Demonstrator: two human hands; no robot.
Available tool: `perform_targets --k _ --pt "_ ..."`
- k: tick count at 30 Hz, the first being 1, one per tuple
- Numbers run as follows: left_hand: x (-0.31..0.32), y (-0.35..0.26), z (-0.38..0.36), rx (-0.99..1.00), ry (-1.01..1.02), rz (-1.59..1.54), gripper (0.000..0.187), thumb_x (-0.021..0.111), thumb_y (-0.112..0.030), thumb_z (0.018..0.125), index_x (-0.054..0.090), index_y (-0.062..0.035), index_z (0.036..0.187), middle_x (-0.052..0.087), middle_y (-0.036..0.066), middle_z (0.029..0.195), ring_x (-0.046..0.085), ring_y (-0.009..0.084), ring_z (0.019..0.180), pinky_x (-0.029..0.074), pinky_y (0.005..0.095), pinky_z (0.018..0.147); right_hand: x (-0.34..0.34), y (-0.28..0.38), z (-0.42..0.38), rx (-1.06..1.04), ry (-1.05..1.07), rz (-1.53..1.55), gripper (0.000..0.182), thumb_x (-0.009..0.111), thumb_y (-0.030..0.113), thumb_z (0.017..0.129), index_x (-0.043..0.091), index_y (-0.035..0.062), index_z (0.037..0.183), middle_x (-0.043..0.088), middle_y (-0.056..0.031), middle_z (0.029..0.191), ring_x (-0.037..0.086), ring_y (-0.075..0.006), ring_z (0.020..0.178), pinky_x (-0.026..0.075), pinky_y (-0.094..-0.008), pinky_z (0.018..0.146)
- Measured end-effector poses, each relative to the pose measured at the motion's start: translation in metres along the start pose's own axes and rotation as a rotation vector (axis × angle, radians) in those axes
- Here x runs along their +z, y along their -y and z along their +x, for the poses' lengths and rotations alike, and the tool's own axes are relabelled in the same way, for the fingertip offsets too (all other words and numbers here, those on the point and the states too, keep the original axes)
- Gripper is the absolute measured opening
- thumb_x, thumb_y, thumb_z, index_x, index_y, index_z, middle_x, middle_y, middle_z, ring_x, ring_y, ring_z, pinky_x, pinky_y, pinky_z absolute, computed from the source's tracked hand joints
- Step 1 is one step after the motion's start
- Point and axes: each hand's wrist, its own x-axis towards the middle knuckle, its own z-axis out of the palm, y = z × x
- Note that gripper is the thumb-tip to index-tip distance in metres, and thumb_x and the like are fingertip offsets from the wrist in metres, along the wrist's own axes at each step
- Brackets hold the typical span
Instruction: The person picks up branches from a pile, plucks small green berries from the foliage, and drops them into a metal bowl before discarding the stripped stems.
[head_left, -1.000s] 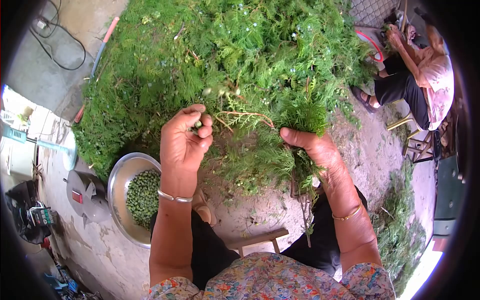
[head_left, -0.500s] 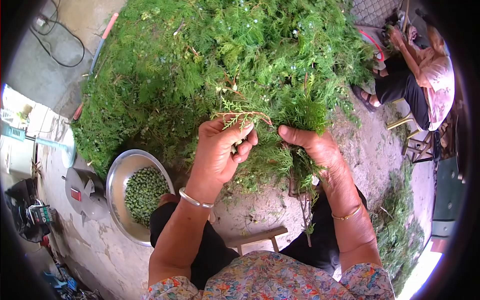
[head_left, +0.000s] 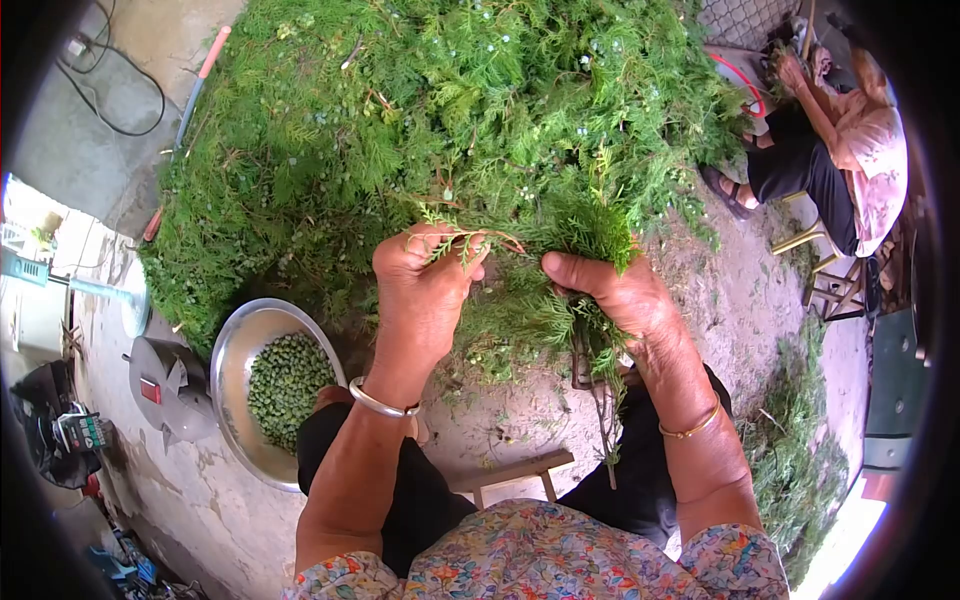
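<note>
My left hand (head_left: 422, 285) is closed, with thumb and fingers pinching a thin sprig (head_left: 502, 238) that has a reddish stem and sparse green leaflets. Whether loose cones are inside that palm is hidden. Wrapped in my right hand (head_left: 615, 295) is a bunch of conifer branches (head_left: 592, 228), its flat green sprays above the thumb and bare stems hanging below. The hands are a short way apart in front of a large heap of cut greenery (head_left: 400, 130). Left of my left forearm, a metal basin (head_left: 228, 400) holds many small green cones (head_left: 290, 385).
A seated person (head_left: 850, 150) is at the upper right. Left of the basin stands a grey metal object (head_left: 170, 385), with a fan (head_left: 130, 300) behind it. A wooden stool (head_left: 515, 472) is between my knees. More cut greenery (head_left: 795, 450) lies at the right.
My left hand has turned and shifted slightly left, still pinching the sprig; its curled fingers show less. My right hand moved slightly left with the bunch.
</note>
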Motion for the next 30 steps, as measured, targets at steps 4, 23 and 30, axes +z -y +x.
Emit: perform_targets --k 4,23,30 --pt "-0.023 -0.007 0.018 -0.112 -0.24 -0.113 0.003 0.06 0.001 0.081 0.06 0.0022 0.083 0.056 0.006 0.064 0.045 0.0076 0.044 0.027 0.0192 0.033 -0.002 0.003 -0.003 -0.019 -0.056 0.015 0.023 0.068 0.006 0.077 0.061 0.0021 0.099 0.062 -0.0019 0.082 0.056 -0.0107 0.073 0.047 -0.0258 0.067" --pt "-0.024 0.016 0.013 -0.649 0.184 -0.588 0.027 0.059 -0.027 0.088 0.057 -0.0001 0.085 0.057 0.015 0.079 0.051 0.0133 0.056 0.035 0.0198 0.04 -0.026 0.017 -0.02 0.064 -0.197 0.269 0.038 0.079 0.024 0.068 0.062 0.0011 0.093 0.062 -0.0048 0.079 0.058 -0.0167 0.068 0.049 -0.0296 0.063" --pt "-0.026 0.006 0.011 -0.565 0.155 -0.651 0.025 0.062 -0.023 0.086 0.058 0.0017 0.086 0.058 0.012 0.073 0.049 0.0134 0.054 0.033 0.0219 0.041 -0.036 0.012 -0.016 0.079 -0.139 0.153 0.037 0.078 0.029 0.069 0.063 0.0005 0.088 0.062 -0.0061 0.075 0.057 -0.0171 0.065 0.047 -0.0293 0.061"
